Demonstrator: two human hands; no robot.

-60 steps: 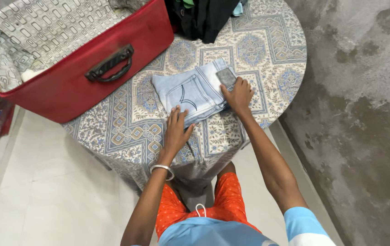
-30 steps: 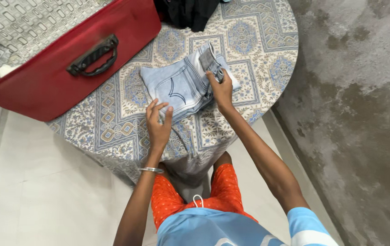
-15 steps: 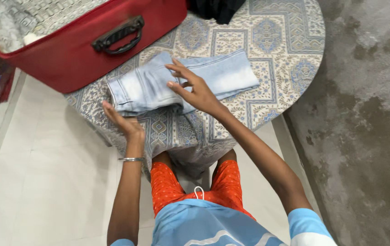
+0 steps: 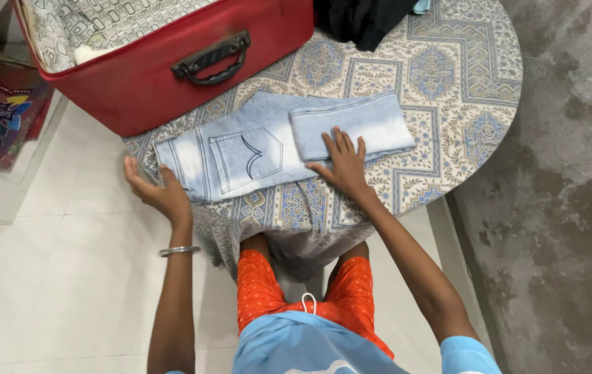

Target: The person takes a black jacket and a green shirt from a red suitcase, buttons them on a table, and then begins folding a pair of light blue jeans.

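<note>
A pair of pale blue jeans (image 4: 254, 149) lies partly unfolded across the front of a round table with a patterned blue and cream cloth (image 4: 448, 76). A back pocket faces up, and the legs are folded over on the right. My right hand (image 4: 341, 163) presses flat on the folded leg part, fingers spread. Palm up, my left hand (image 4: 154, 190) sits at the waistband end by the table's left edge, fingers apart and touching the denim's edge.
An open red suitcase (image 4: 150, 69) with a black handle and patterned lining sits on the back left of the table. Dark clothes (image 4: 365, 21) are piled at the back. Pale floor tiles lie to the left, a rough grey wall to the right.
The jeans went from a compact folded bundle to spread out lengthwise. My right hand moved from gripping a fold to pressing flat; my left hand shifted left to the waistband end.
</note>
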